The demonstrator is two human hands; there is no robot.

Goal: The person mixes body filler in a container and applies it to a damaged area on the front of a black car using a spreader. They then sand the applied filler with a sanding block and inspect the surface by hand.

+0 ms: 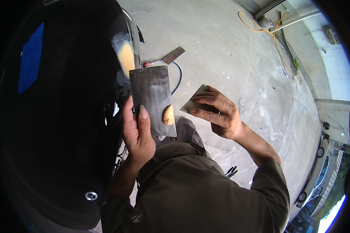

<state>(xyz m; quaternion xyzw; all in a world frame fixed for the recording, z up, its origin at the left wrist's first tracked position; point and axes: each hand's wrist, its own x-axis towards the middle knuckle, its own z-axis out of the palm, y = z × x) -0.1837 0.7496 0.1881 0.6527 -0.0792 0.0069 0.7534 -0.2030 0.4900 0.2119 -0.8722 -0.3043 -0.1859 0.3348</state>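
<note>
My left hand (139,134) grips a flat, dark rectangular mixing plate (153,91), the thumb on its face and the fingers behind. A tan dollop of body filler (168,115) sits near the plate's right edge, and a greyish smear covers part of its middle. To the right and apart from the plate, my right hand (219,112) pinches a thin grey filler spreader (191,101) between thumb and fingers. Beyond the plate's upper left corner, a pale yellow filler patch (126,56) shows on the side of the black car (74,128).
A blue hose (180,75), a red-ended tool (147,64) and a brown rectangular block (174,55) lie on the concrete floor (221,46). Blue tape or film (31,58) sticks to the car. An orange hose (275,39) lies far right; a parked light-coloured car (315,174) stands outside.
</note>
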